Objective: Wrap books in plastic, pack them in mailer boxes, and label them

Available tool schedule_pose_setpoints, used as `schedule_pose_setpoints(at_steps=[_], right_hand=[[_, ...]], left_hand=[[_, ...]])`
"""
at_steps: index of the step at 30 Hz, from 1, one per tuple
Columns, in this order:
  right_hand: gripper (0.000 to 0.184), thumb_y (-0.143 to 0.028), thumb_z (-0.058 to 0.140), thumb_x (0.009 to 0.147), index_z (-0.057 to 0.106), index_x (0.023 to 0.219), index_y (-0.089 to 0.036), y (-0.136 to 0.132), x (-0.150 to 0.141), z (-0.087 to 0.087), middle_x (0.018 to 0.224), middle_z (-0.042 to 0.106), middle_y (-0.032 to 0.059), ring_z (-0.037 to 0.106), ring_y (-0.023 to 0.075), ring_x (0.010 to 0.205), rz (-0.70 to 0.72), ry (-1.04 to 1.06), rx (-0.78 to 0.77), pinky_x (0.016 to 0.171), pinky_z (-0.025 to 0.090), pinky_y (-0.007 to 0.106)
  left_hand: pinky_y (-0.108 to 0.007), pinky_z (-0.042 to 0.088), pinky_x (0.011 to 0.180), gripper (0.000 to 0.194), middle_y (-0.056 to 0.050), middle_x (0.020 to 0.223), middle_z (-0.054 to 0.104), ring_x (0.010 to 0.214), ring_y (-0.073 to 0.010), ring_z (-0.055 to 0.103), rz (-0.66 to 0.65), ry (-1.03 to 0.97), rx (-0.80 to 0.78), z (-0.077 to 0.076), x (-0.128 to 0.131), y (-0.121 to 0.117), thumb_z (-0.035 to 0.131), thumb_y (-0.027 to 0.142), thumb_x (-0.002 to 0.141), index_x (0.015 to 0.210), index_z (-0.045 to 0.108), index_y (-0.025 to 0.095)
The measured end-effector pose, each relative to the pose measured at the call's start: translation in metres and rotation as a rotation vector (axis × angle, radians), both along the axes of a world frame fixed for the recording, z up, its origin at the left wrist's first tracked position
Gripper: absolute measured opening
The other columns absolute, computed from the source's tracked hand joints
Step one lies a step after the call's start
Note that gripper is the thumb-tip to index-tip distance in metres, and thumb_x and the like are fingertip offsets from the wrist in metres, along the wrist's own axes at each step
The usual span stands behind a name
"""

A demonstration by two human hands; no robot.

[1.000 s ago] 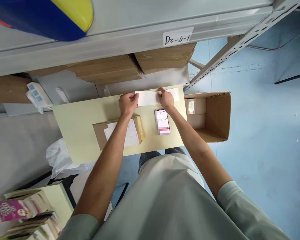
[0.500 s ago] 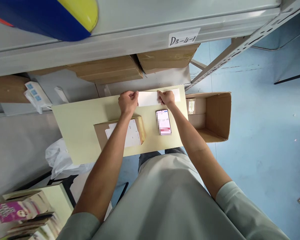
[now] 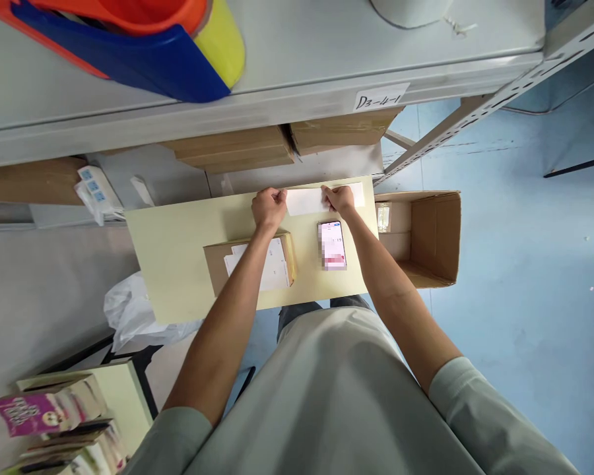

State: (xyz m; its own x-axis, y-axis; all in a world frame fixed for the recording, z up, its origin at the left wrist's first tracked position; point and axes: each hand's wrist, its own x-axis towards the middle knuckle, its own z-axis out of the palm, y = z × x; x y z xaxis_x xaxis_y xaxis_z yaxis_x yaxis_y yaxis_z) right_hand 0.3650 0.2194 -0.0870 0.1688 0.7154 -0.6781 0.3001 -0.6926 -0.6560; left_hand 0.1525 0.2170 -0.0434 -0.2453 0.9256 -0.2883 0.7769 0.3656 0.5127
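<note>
A long white strip of paper [image 3: 305, 202] lies along the far edge of the pale yellow tabletop [image 3: 173, 231]. At its left end my left hand [image 3: 268, 210] is closed, thumb and finger pinching the paper. My right hand [image 3: 340, 200] pinches it farther right, and more white paper shows beyond that hand. Closer to my body, a phone [image 3: 332, 245] with a lit screen rests between my forearms. My left forearm passes over a small cardboard box [image 3: 220, 257] with white printed sheets [image 3: 276, 264] on top, hiding part of both.
An open cardboard carton [image 3: 434, 227] stands by the table's right end. A grey metal shelf [image 3: 297, 92] spans the far side, holding a blue, yellow and orange bin [image 3: 178, 63]. Taped boxes [image 3: 237, 146] sit below it. A white plastic bag [image 3: 131, 307] hangs low at left, near stacked books [image 3: 74, 412].
The whole view has shifted a little right and down, showing more of the shelf top. Both hands keep their pinch on the paper strip, with almost no movement against the table.
</note>
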Motion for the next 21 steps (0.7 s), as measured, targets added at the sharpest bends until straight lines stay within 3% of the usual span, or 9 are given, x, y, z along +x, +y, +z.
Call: schedule_pose_setpoints(at_steps=[6,9,13,17,21], right_hand=[[0.060,-0.037,0.064,0.108,0.056,0.051,-0.021,-0.004,-0.001,0.003,0.041,0.058,-0.0029,0.051,0.0070,0.032,-0.001,0.002,0.034,0.048,0.049,0.017],[0.057,-0.039,0.065,0.108,0.056,0.054,-0.021,-0.008,-0.002,0.006,0.041,0.059,-0.0021,0.052,0.0084,0.033,-0.013,-0.003,0.019,0.048,0.050,0.017],[0.056,-0.041,0.064,0.109,0.058,0.057,-0.022,-0.007,-0.005,0.016,0.042,0.060,-0.0007,0.057,0.0104,0.037,-0.006,-0.051,-0.007,0.052,0.053,0.018],[0.058,-0.056,0.067,0.105,0.060,0.059,-0.021,-0.003,-0.011,0.043,0.043,0.060,0.0018,0.058,0.0116,0.039,0.053,-0.022,-0.094,0.056,0.056,0.020],[0.064,-0.076,0.066,0.096,0.064,0.068,-0.019,-0.037,-0.012,0.083,0.057,0.069,0.0058,0.065,0.0127,0.047,0.028,0.346,-0.090,0.058,0.059,0.020]], left_hand=[[-0.034,0.057,0.090,0.020,-0.009,0.093,0.080,0.094,-0.0255,0.074,0.100,-0.007,0.016,0.015,-0.040,-0.009,0.063,0.038,0.095,0.082,0.067,0.023],[-0.031,0.058,0.083,0.025,-0.007,0.091,0.079,0.093,-0.0235,0.074,0.108,-0.074,0.053,0.039,-0.060,-0.027,0.061,0.044,0.096,0.087,0.069,0.022],[-0.029,0.058,0.071,0.034,-0.007,0.082,0.076,0.080,-0.0214,0.073,0.134,-0.230,0.110,0.082,-0.069,-0.067,0.058,0.052,0.098,0.088,0.070,0.022],[-0.030,0.060,0.073,0.035,-0.005,0.085,0.077,0.080,-0.0213,0.074,0.114,-0.347,0.167,0.121,-0.063,-0.112,0.061,0.056,0.097,0.096,0.073,0.023],[-0.033,0.062,0.078,0.030,-0.006,0.097,0.081,0.088,-0.0232,0.076,0.125,-0.433,0.171,0.140,-0.047,-0.155,0.064,0.054,0.094,0.099,0.074,0.026]])
